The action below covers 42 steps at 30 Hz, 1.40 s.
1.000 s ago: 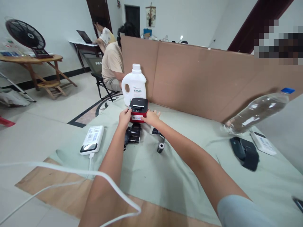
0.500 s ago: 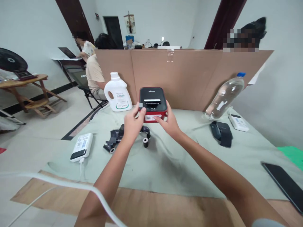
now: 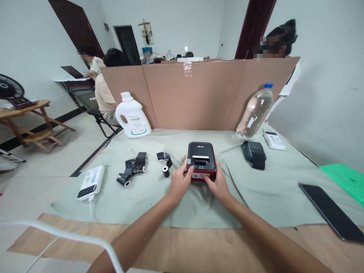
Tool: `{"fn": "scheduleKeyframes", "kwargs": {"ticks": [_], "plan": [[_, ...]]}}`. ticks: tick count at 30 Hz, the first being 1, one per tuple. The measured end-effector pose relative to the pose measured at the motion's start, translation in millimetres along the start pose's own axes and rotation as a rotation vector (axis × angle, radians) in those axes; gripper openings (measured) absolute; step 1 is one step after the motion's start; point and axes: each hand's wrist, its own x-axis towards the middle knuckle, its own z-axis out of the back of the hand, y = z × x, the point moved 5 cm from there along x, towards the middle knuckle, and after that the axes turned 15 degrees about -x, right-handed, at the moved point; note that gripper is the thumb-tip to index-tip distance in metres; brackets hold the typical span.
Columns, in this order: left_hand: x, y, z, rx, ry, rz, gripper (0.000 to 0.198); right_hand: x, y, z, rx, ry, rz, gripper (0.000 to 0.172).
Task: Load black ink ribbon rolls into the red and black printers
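A small black and red label printer (image 3: pixel 201 154) is between my two hands, low over or resting on the cloth; I cannot tell which. My left hand (image 3: pixel 181 181) grips its near left corner, thumb at the front edge. On the other side my right hand (image 3: pixel 219 184) wraps the near right corner, with a finger on the white label. A pale strip shows in the slot on top. Left of the printer lie a small black roll (image 3: pixel 165 171) with a loose curled end and a tangle of black ribbon (image 3: pixel 132 168) with rolls at its ends.
A white jug (image 3: pixel 133 119) and a tilted clear bottle (image 3: pixel 254 113) stand before the cardboard screen (image 3: pixel 193 98). White power banks (image 3: pixel 91 182) lie left and far right. A black strapped device (image 3: pixel 254 154), a phone (image 3: pixel 331 210) and a green item (image 3: pixel 344 182) are on the right. People sit beyond.
Both hands have brought the printer down and toward me, right of the black rolls, which are now uncovered. The camera view has shifted slightly.
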Motion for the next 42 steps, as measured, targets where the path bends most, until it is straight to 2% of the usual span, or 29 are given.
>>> {"fn": "scheduleKeyframes", "kwargs": {"ticks": [3, 6, 8, 9, 12, 14, 16, 20, 22, 25, 27, 29, 31, 34, 37, 39, 42], "plan": [[-1.0, -5.4, 1.2, 0.067, 0.004, -0.015, 0.056, -4.5, -4.1, -1.2, -0.006, 0.003, -0.014, 0.081], [16.0, -20.6, 12.9, 0.285, 0.023, 0.051, 0.042, -6.3, -7.7, -1.8, -0.013, 0.02, -0.024, 0.084], [36.3, -29.2, 21.1, 0.44, 0.124, 0.149, 0.029, -6.8, -9.1, -1.5, -0.007, 0.031, -0.02, 0.084], [46.8, -31.1, 22.8, 0.449, 0.221, 0.209, 0.029, -7.0, -9.5, -1.0, -0.001, 0.035, -0.016, 0.083], [67.7, -26.8, 20.8, 0.171, 0.508, 0.483, 0.034, -7.5, -9.8, 0.7, 0.023, 0.039, -0.002, 0.077], [72.2, -20.4, 18.7, -0.002, 0.573, 0.647, 0.038, -8.1, -10.2, 0.9, 0.032, 0.04, -0.002, 0.074], [72.7, -14.0, 17.3, -0.059, 0.563, 0.713, 0.042, -9.4, -11.0, 0.3, 0.027, 0.04, -0.011, 0.074], [67.3, -6.0, 14.4, -0.118, 0.554, 0.724, 0.045, -10.5, -11.3, 1.8, 0.022, 0.033, -0.008, 0.072], [67.0, -8.1, 15.0, -0.149, 0.571, 0.683, 0.044, -5.5, -9.6, 9.3, 0.024, 0.01, 0.01, 0.067], [71.0, -22.8, 22.1, -0.116, 0.603, 0.566, 0.042, 16.7, -1.1, 31.9, -0.027, -0.047, 0.068, 0.047], [73.1, -37.5, 31.3, -0.059, 0.629, 0.51, 0.042, 42.4, 8.9, 46.5, -0.12, -0.024, 0.118, 0.037], [73.6, -53.2, 42.5, -0.018, 0.656, 0.471, 0.043, 73.7, 19.3, 53.4, -0.256, 0.086, 0.152, 0.033], [72.3, -67.6, 53.9, 0.0, 0.672, 0.447, 0.044, 103.6, 28.6, 50.1, -0.402, 0.272, 0.191, 0.032], [68.1, -83.0, 67.5, 0.018, 0.684, 0.435, 0.044, 132.1, 43.8, 29.6, -0.532, 0.619, 0.32, 0.035], [63.7, -91.1, 73.4, 0.037, 0.708, 0.409, 0.042, 139.5, 59.4, 1.9, -0.63, 0.917, 0.423, 0.037], [62.1, -92.3, 73.9, 0.052, 0.719, 0.389, 0.041, 140.3, 65.1, -14.5, -0.778, 1.026, 0.398, 0.033], [60.6, -92.0, 69.4, 0.09, 0.762, 0.349, 0.041, 140.2, 68.1, -30.0, -0.943, 1.072, 0.323, 0.027]]}}
